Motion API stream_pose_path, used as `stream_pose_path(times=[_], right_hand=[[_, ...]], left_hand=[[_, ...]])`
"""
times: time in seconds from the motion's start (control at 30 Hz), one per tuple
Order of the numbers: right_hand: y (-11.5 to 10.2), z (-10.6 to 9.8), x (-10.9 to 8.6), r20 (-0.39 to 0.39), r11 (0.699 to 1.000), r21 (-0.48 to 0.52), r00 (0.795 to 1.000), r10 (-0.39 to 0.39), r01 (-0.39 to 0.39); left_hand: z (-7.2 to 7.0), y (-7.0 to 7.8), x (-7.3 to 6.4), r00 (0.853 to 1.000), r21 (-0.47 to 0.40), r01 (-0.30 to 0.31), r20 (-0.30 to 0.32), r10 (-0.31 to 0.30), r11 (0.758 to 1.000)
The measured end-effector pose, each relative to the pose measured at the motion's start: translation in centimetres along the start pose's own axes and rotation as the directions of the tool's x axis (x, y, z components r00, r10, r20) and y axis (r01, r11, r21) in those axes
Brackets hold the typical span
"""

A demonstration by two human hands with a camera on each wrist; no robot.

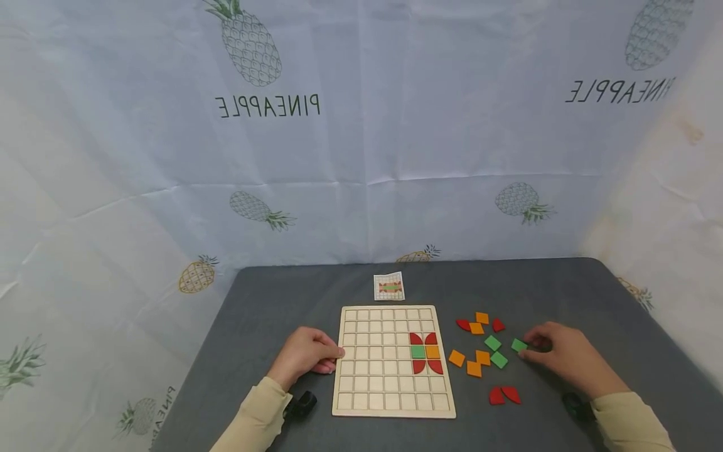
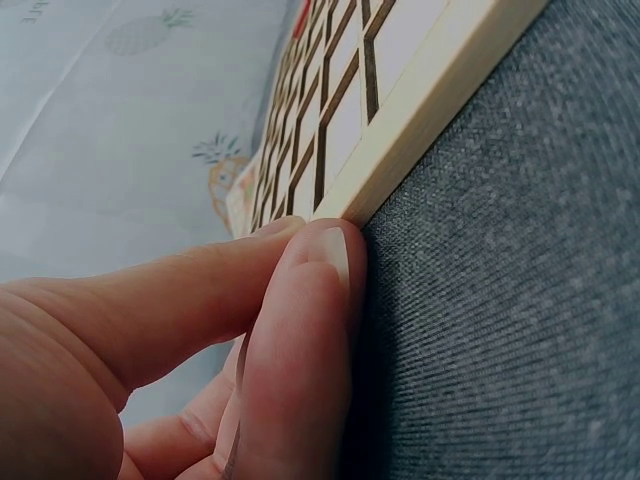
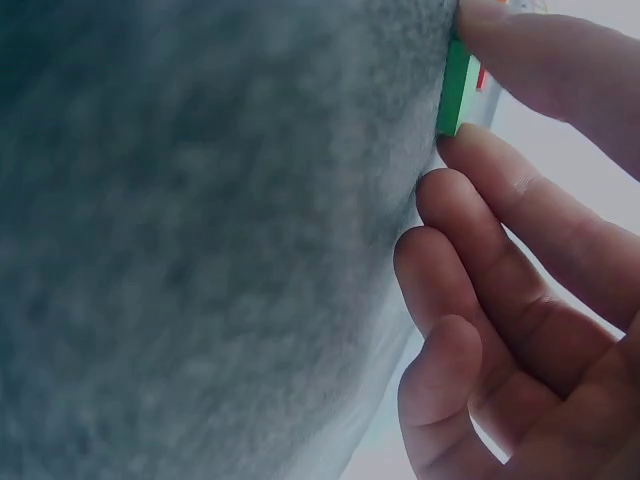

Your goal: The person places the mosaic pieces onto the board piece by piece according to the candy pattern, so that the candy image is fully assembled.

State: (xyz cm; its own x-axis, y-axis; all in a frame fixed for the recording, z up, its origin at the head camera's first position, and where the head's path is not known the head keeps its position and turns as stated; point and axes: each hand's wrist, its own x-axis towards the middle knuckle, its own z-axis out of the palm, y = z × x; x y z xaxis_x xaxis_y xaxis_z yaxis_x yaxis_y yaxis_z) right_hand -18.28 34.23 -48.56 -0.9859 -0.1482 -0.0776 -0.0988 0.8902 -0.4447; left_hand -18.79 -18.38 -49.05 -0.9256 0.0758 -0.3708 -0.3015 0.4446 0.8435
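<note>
My left hand (image 1: 305,355) is at the left edge of a pale wooden grid board (image 1: 367,402), thumb and fingertip pinching its rim. The left wrist view shows the board's edge (image 2: 420,125) right at the fingertips. Over on the right, my right hand (image 1: 567,355) pinches a green square tile (image 1: 519,345) between thumb and index finger, close to the table; the other fingers curl loosely. On the board's right side, a green square (image 1: 417,351) and an orange square (image 1: 432,351) lie side by side, with red quarter-round tiles (image 1: 419,366) above and below them.
Right of the board lie two more green squares (image 1: 492,343), several orange squares (image 1: 474,369) and several red pieces (image 1: 511,394). A small pattern card (image 1: 389,295) lies behind the board on the grey table (image 1: 294,295). A pineapple-print cloth (image 1: 361,144) hangs behind.
</note>
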Motion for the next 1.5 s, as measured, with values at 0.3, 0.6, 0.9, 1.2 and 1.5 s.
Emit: stream_pose_path(times=[0.3, 0.6, 0.9, 1.2, 1.5], right_hand=[[-1.7, 0.7, 1.0, -0.027, 0.999, 0.012, 0.999, -0.040, 0.041], [-9.0, 2.3, 3.4, -0.027, 0.986, 0.101, 0.991, -0.133, 0.135], [-15.4, 4.7, 4.3, -0.004, 0.958, 0.163, 0.971, -0.240, 0.238], [-17.8, 6.7, 3.9, 0.011, 0.930, 0.103, 0.934, -0.356, 0.353], [-18.5, 7.5, 3.8, 0.017, 0.918, 0.036, 0.918, -0.396, 0.396]], left_hand=[[0.0, 0.1, -0.1, 1.000, 0.000, 0.003, 0.000, -0.003, 1.000], [0.0, 0.1, 0.1, 1.000, -0.003, -0.002, 0.003, 0.002, 1.000], [0.1, 0.0, 0.0, 1.000, -0.009, -0.007, 0.007, 0.007, 1.000], [0.0, 0.3, 0.0, 1.000, -0.013, -0.029, -0.006, 0.029, 0.999], [0.2, 0.0, 0.0, 1.000, 0.004, -0.009, -0.012, 0.009, 1.000]])
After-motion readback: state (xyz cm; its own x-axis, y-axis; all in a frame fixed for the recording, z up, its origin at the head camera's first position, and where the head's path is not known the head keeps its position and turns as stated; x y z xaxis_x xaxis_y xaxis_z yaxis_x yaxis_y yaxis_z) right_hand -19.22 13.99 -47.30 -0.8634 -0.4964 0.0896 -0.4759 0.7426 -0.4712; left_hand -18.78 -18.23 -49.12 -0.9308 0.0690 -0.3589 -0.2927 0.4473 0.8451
